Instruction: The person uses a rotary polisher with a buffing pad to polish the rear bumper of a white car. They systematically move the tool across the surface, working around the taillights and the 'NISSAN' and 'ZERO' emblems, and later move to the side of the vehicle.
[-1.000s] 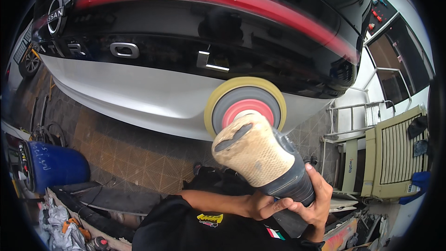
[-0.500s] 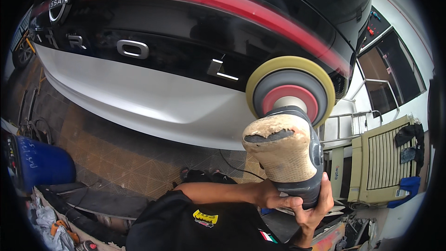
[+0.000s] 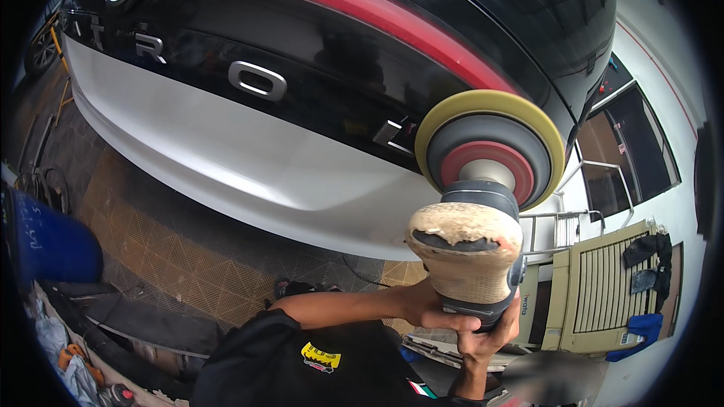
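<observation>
Blue drum (image 3: pixel 49 245): at 9 o'clock, cut by the picture's rim; its top and base are out of sight. Cloths and small orange items below it at 8 o'clock are too blurred to name.

Tiled floor (image 3: pixel 173 252): brown grid paving, open between the drum and the car's lower edge.

Car tailgate (image 3: pixel 249 158): fills 10 to 1 o'clock; gloss black upper panel with chrome letters, a red light strip (image 3: pixel 354 7) above them, a silver-white lower panel curving down to its bottom edge at centre. Its left end runs off into the dark rim.

Left hand (image 3: pixel 422 305): forearm enters from the black sleeve at 6 o'clock; fingers wrapped against the base of the polisher, mostly hidden behind it, so their spread cannot be told.

Right hand (image 3: pixel 483 335): just below the machine, fingers curled tight round the lower body, fingertips showing at the right side; wrist cut off by a blurred patch.

Rotary polisher (image 3: pixel 471 260): centre right, at 4 o'clock from the middle; worn tan head cap chipped along its edge, dark body beneath.

Polishing pad (image 3: pixel 490 147): yellow foam disc with grey and red backing, at 2 o'clock, face against the black panel beside the last chrome letter, which it partly covers.

Cream louvred cabinet (image 3: pixel 603 286): at 4 o'clock, well apart, dark cloths hung on it.
</observation>
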Demonstrator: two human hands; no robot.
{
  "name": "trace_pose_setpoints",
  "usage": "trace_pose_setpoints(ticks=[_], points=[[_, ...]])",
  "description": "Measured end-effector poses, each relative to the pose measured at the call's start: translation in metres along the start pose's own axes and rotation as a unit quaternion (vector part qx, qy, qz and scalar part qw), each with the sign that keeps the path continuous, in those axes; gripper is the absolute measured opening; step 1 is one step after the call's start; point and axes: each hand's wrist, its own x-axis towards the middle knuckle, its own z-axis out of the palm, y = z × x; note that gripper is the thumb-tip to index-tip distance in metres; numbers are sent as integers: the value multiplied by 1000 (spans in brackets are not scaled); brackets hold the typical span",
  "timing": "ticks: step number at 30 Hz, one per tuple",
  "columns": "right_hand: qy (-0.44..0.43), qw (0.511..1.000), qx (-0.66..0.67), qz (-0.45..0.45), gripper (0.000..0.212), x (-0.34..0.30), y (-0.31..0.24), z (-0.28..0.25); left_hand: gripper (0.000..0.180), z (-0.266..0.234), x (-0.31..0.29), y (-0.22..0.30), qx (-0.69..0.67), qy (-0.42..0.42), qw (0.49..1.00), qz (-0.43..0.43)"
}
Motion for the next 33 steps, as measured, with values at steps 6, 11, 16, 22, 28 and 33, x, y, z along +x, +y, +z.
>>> trace_pose_setpoints(ticks=[6,11,16,22,28,33], points=[[2,999,36,-1,88,8,0,10,51,-11,0,12,42,1,998,-53],[4,999,32,-11,89,13,-1,15,51,-15,-2,6,65,5,998,-14],[36,999,-19,7,87,-11,8,12,51,-12,6,-3,59,-27,998,16],[49,998,-31,-14,86,-14,9,20,50,-18,8,-3,121,-11,989,86],[24,1000,1,-12,85,6,0,25,51,-25,-3,-5,78,-27,996,-22],[45,998,-11,37,85,-20,7,17,51,-4,4,-14,-8,12,1000,-14]])
